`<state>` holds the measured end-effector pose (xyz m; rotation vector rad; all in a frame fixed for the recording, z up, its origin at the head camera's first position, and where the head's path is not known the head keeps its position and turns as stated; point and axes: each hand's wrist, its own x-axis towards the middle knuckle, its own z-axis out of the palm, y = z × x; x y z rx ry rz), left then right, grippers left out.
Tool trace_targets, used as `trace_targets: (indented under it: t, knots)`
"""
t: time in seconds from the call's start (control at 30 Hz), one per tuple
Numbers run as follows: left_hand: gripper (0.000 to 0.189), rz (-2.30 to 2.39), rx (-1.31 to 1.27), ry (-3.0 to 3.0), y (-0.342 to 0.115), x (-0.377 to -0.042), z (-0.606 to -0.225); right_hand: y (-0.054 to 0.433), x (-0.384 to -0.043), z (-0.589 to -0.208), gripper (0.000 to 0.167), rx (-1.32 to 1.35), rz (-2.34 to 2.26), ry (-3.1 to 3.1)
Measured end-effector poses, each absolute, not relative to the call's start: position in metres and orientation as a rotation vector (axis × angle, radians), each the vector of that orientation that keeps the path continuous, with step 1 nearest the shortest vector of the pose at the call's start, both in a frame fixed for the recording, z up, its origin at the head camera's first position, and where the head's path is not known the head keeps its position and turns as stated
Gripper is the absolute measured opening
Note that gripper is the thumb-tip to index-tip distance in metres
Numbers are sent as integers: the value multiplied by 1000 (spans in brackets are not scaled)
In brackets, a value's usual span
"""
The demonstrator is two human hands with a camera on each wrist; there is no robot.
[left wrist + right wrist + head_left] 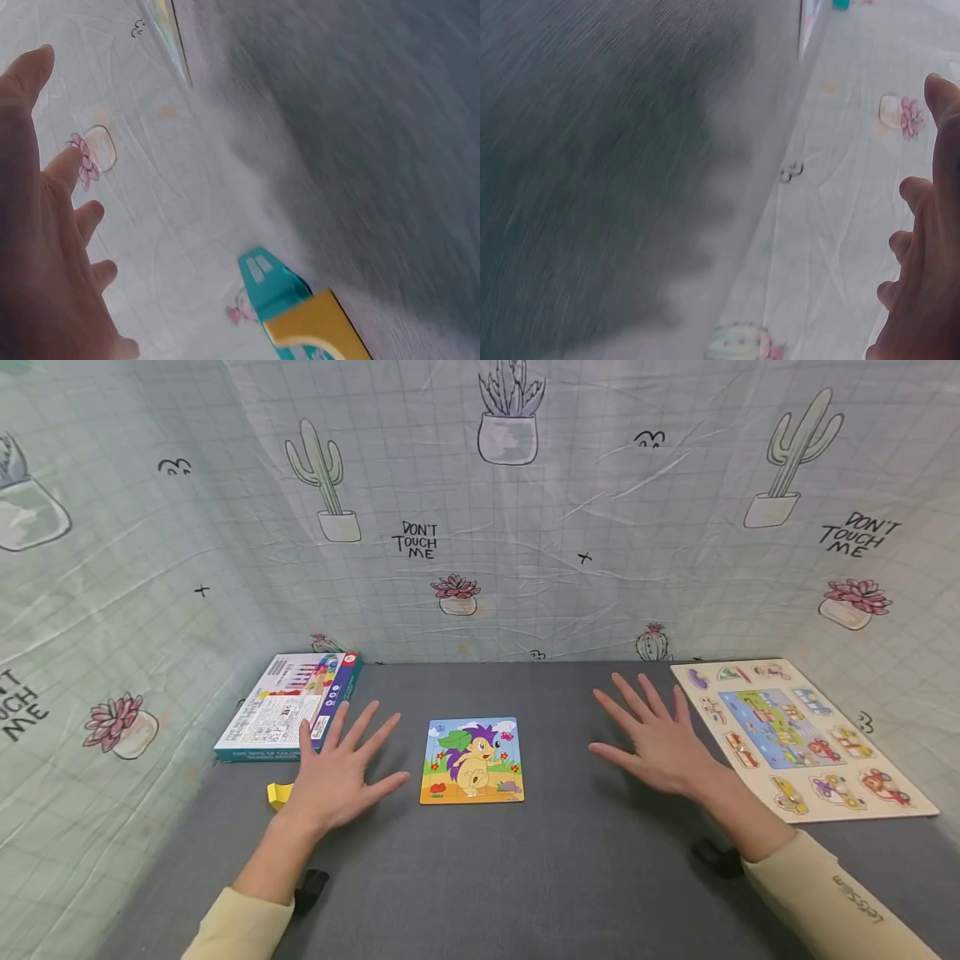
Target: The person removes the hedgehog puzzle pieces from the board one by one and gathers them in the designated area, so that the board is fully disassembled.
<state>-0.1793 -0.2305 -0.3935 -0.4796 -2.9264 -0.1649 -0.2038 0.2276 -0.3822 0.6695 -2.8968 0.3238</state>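
Observation:
A square picture puzzle (472, 761) showing a purple-spined hedgehog lies on the dark grey table, between the two hands. My left hand (337, 772) hovers to its left with fingers spread and holds nothing. Just beside that hand a yellow piece (280, 795) is partly hidden; the left wrist view shows the same yellow piece (319, 330) with a curved cut-out. On the other side, my right hand (652, 735) is raised over the table, fingers splayed, nothing in it. The right wrist view catches the right hand (922, 262) at its edge.
A flat teal-and-white box (281, 706) lies at the back left, its near end beside the left fingers. At the right, a wooden vehicle puzzle board (750, 672) rests near the right forearm. A cactus-print cloth (525, 527) walls the table's back and sides.

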Motion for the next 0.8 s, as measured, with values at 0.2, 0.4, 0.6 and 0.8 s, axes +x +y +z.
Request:
trace_targets:
  t: [0.2, 0.4, 0.6, 0.8]
  knots:
    - [86, -204, -480, -2912, -213, -185, -394, 200, -211, -384, 84, 707, 343, -2888]
    - [88, -389, -447, -2934, -195, -189, -400, 168, -218, -385, 85, 740, 386, -2882]
    - [88, -554, -428, -2933, -186, -191, -405, 138, -227, -388, 83, 797, 461, -2862]
    - [88, -679, -419, -2899, -184, -194, -410, 112, -236, -391, 81, 848, 558, -2870]
